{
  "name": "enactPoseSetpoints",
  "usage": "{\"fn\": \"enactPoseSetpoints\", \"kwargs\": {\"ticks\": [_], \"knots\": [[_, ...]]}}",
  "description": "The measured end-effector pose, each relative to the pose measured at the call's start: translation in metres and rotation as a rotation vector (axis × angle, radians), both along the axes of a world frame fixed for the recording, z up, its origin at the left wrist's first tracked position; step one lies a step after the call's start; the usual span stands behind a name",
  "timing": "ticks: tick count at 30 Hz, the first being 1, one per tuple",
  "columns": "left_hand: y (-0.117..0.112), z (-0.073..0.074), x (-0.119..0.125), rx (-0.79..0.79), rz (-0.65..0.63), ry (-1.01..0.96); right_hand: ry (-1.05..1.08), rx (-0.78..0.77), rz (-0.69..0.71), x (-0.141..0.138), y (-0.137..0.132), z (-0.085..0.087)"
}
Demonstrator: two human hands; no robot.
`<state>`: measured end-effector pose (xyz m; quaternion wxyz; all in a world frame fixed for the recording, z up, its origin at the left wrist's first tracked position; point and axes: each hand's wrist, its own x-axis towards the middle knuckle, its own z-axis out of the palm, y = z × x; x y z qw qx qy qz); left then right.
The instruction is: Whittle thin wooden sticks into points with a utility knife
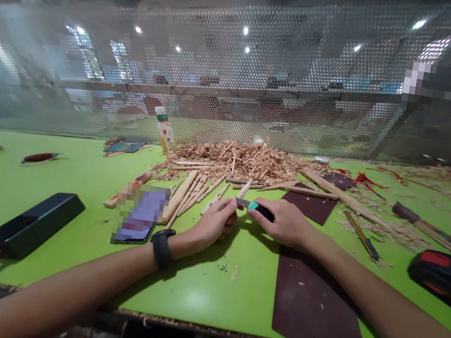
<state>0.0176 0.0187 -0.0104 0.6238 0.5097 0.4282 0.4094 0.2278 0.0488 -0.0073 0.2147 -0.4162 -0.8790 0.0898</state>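
Note:
My left hand [216, 220], with a black band on its wrist, is closed around a thin wooden stick [245, 188] whose pale pointed end sticks up past the fingers. In my right hand [288, 222] is a utility knife [262, 211] with a black and teal handle. Its blade points left and meets the stick just by my left thumb. Both hands are above the green table [188, 294]. Left of them lie several whittled sticks [192, 193] and a phone [141, 215]. Under my right forearm is a dark brown sheet [312, 297].
Behind my hands rises a heap of wood shavings [239, 160], with a drink bottle [164, 131] at its left. A black box with a white cable [34, 224] stands at left. A black and red tool [443, 278] lies at right. A perforated metal screen [267, 67] borders the back.

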Motion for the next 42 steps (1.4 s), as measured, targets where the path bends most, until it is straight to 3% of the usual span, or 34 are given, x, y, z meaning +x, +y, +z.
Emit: {"fn": "enactPoseSetpoints", "kwargs": {"ticks": [9, 28, 31, 35, 42], "knots": [[0.002, 0.000, 0.003, 0.021, 0.066, 0.042, -0.072, 0.138, -0.073, 0.005, 0.009, 0.004], [0.007, -0.005, 0.001, 0.064, 0.053, 0.142, -0.053, 0.184, -0.056, 0.012, 0.021, -0.003], [-0.002, -0.005, 0.001, 0.064, -0.019, 0.144, 0.049, 0.050, -0.203, 0.036, 0.034, 0.004], [-0.010, -0.006, 0.002, 0.026, -0.144, 0.041, 0.272, 0.272, -0.536, 0.066, 0.045, 0.016], [-0.005, -0.005, 0.004, -0.031, -0.078, -0.148, 0.120, 0.117, -0.286, 0.032, 0.026, 0.009]]}}
